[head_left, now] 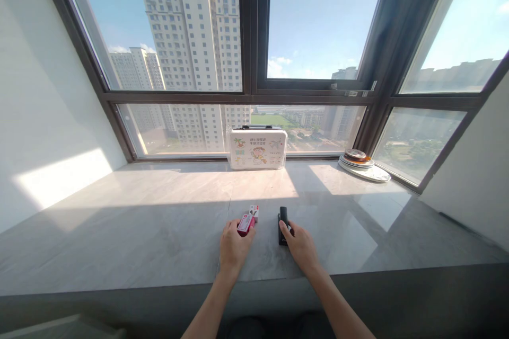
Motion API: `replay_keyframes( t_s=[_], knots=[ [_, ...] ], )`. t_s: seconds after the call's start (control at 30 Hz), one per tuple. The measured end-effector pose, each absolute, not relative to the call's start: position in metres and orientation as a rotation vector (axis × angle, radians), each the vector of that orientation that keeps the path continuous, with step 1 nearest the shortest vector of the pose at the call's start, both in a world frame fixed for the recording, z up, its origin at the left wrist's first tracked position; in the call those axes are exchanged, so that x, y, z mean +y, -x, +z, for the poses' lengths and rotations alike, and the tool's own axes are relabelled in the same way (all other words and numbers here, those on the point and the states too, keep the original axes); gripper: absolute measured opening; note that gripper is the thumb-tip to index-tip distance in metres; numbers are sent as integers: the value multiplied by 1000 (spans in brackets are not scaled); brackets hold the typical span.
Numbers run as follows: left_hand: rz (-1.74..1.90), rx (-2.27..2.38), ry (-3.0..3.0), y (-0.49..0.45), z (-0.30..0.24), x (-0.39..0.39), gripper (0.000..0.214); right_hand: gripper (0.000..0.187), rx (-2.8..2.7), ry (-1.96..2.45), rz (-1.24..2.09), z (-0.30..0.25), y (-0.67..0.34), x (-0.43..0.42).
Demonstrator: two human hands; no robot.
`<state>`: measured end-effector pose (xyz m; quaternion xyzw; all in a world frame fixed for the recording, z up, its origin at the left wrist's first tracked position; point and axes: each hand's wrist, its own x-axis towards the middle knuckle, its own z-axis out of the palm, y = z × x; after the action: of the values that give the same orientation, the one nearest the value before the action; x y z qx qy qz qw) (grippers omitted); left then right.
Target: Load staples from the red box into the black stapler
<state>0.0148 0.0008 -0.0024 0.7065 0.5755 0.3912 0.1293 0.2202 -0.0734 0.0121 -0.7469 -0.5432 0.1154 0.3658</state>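
My left hand is closed around a small red and white box, which it holds at the sill's middle. Just behind that box is another small white box with red and dark print, partly covered by the first. To the right, my right hand grips a black stapler, thumb on top and fingers along its right side. The stapler points away from me on the sill. The fingers of my right hand are partly hidden behind the thumb and the stapler.
A white carrying case with cartoon prints stands against the window. Stacked plates and lids lie in the back right corner. The grey marble sill ends in a front edge near my wrists, with walls on both sides.
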Motion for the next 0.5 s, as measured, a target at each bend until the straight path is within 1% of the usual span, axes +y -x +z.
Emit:
replay_keyframes(
  t_s=[0.13, 0.33, 0.5],
  knots=[
    [1177, 1721, -2011, -4, -5, 19, 42, 52, -1363, 1888, 295, 10, -221, -77],
    [1152, 1834, -1973, 8, 0, 53, 40, 54, -1358, 1884, 257, 10, -220, -78],
    [1149, 1857, -1962, 21, 1, 53, 41, 55, -1366, 1859, 266, 8, -221, -78]
  ],
)
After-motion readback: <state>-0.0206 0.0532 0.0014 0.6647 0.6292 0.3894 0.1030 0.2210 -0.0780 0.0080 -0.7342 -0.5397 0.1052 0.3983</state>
